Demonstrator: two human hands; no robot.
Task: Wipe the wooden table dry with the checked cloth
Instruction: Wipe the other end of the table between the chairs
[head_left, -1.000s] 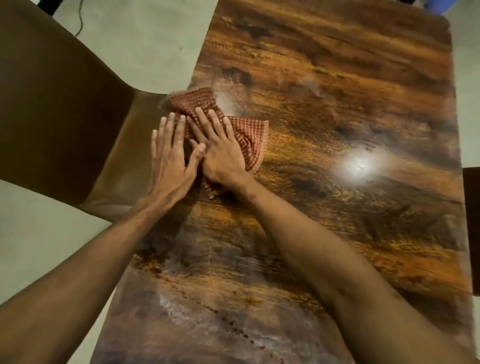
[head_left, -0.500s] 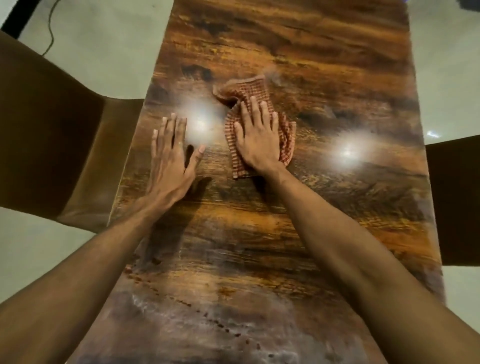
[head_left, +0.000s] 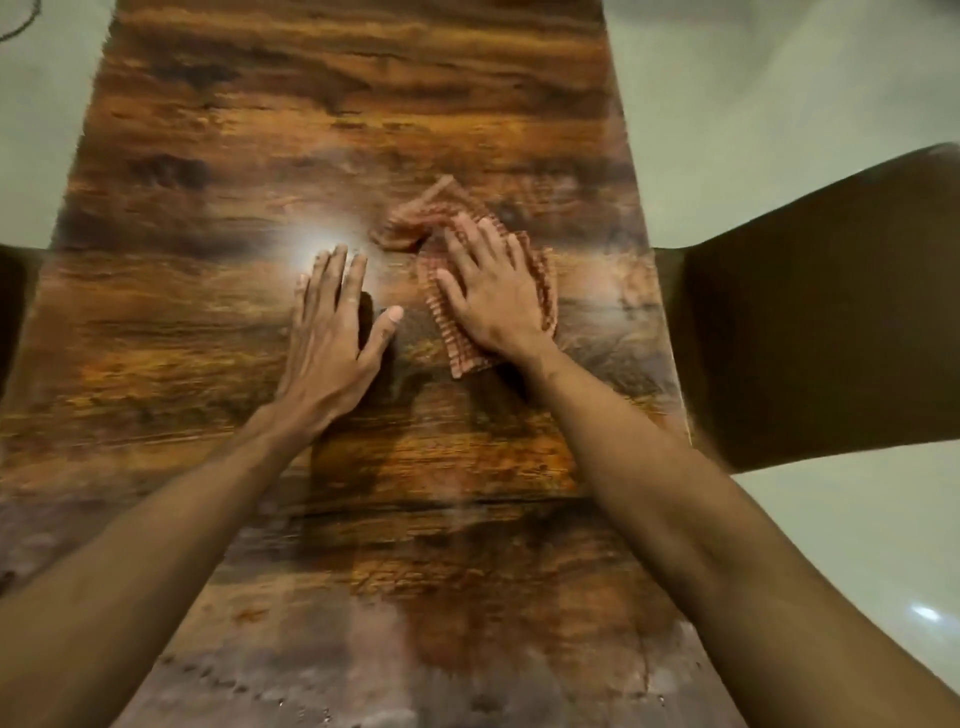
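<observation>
A long wooden table with dark grain stretches away from me. The red checked cloth lies crumpled on it, right of the middle. My right hand lies flat on top of the cloth with fingers spread, pressing it onto the wood. My left hand rests flat on the bare tabletop just left of the cloth, fingers together, holding nothing. A bright glare spot shines by its fingertips. Pale wet smears show on the near end of the table.
A brown chair stands at the table's right side, close to the cloth. Part of another dark chair shows at the left edge. Pale floor lies on both sides of the table.
My right hand has slid the cloth from the table's left edge rightwards across the top. My left hand came off the cloth and stayed flat on the wood.
</observation>
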